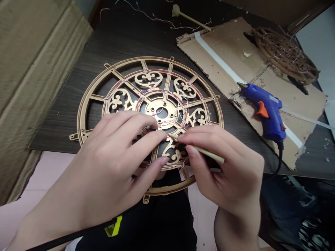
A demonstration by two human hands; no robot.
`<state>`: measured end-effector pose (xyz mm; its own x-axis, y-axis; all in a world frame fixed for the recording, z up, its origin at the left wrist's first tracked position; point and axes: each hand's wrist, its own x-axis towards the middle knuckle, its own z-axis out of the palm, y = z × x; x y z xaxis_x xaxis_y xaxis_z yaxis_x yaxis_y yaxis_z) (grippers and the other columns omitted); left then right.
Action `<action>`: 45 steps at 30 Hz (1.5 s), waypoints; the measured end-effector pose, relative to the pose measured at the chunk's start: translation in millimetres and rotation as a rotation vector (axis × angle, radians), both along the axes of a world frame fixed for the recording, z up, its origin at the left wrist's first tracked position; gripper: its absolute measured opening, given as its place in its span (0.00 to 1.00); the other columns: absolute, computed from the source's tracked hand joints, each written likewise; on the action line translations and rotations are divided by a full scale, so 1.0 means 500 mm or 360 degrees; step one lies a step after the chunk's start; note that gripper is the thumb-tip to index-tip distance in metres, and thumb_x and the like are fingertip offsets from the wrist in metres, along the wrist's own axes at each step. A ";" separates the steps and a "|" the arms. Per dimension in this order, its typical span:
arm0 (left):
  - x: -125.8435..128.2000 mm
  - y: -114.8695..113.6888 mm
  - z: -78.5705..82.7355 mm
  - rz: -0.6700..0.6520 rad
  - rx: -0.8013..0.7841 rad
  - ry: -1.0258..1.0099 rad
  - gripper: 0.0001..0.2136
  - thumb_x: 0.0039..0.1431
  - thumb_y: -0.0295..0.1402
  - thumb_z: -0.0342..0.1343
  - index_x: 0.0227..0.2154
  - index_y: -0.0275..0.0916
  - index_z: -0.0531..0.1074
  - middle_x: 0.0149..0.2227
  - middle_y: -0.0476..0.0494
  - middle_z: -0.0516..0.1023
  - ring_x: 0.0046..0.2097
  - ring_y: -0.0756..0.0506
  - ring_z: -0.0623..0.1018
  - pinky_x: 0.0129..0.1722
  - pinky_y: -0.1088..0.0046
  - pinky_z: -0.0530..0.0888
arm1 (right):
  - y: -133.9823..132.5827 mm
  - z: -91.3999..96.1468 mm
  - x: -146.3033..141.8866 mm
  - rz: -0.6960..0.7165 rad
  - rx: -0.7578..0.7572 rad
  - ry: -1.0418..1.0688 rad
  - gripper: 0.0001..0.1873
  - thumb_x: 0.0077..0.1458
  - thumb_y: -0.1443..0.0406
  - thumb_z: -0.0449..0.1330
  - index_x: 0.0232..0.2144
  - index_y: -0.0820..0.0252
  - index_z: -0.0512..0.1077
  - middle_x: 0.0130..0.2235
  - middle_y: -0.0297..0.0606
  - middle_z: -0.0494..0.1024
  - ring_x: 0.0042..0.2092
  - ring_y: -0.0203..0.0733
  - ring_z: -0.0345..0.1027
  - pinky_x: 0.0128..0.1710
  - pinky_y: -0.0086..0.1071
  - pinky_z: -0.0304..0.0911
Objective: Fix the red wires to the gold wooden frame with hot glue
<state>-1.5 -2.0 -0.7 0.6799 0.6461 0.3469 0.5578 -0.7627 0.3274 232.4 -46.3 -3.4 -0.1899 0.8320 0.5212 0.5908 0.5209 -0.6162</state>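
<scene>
A round, gold-coloured openwork frame (85,104) lies partly over the table's front edge, with spokes and scroll-shaped ornaments. Thin red and white wires (170,93) run round its inner rings. My left hand (115,157) rests on the near left of the frame, fingers bent and thumb apart; its index fingertip touches the frame by the wires below the hub. My right hand (222,160) pinches a thin wooden stick (209,153) like a pencil. The stick's pointed tip meets the wires beside my left index finger.
A blue hot glue gun (264,108) lies on a cardboard sheet (222,45) at the right. Beyond it sits a brown openwork disc (285,55). A stick with a lumpy end (176,11) and loose wires (149,15) lie at the back. Cardboard (39,69) stands left.
</scene>
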 end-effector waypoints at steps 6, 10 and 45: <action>-0.002 0.001 0.001 -0.0051 -0.0006 -0.0002 0.08 0.77 0.32 0.55 0.55 0.41 0.73 0.60 0.35 0.78 0.62 0.31 0.78 0.57 0.44 0.74 | 0.001 -0.001 -0.004 -0.0052 0.0046 0.0008 0.10 0.70 0.74 0.63 0.47 0.56 0.80 0.43 0.37 0.88 0.45 0.41 0.85 0.46 0.31 0.82; -0.003 0.003 0.001 -0.0063 0.0015 -0.0027 0.08 0.76 0.31 0.57 0.55 0.40 0.73 0.59 0.35 0.78 0.61 0.32 0.78 0.58 0.47 0.74 | 0.000 -0.004 -0.002 -0.0063 0.0064 0.0023 0.12 0.70 0.74 0.63 0.47 0.54 0.81 0.42 0.37 0.89 0.45 0.44 0.86 0.45 0.36 0.84; 0.001 0.001 -0.007 0.0043 -0.0006 -0.0057 0.10 0.77 0.35 0.56 0.56 0.45 0.75 0.59 0.40 0.81 0.60 0.32 0.80 0.56 0.51 0.75 | 0.006 -0.026 -0.004 -0.0140 0.0232 0.0431 0.14 0.63 0.77 0.65 0.45 0.60 0.84 0.38 0.41 0.87 0.39 0.44 0.82 0.37 0.39 0.81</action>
